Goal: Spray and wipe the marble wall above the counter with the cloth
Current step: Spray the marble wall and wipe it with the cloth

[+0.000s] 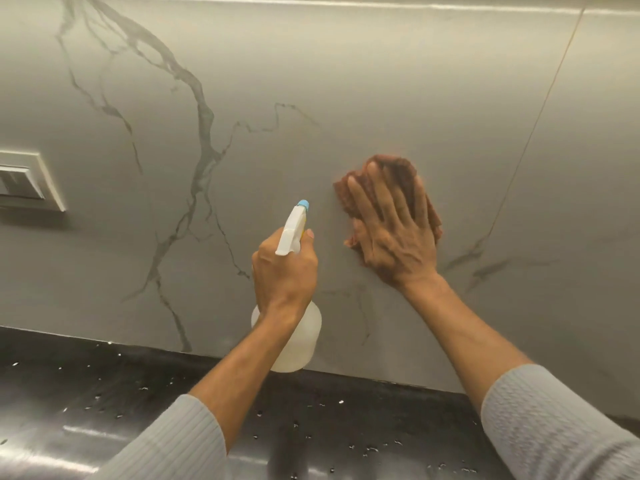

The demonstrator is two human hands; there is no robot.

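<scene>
The grey marble wall (311, 81) with dark veins fills most of the view. My right hand (398, 233) lies flat with spread fingers on a brown cloth (398, 171), pressing it against the wall right of centre. My left hand (284, 271) grips the neck of a translucent spray bottle (298, 341) with a white trigger head and a blue nozzle (303, 203) that points up at the wall, just left of the cloth. The bottle hangs above the counter's back edge.
A black glossy counter (86, 393) with scattered water drops runs along the bottom. A white switch plate (24, 181) sits on the wall at the far left. A thin vertical seam (540, 112) in the wall runs to the right of the cloth.
</scene>
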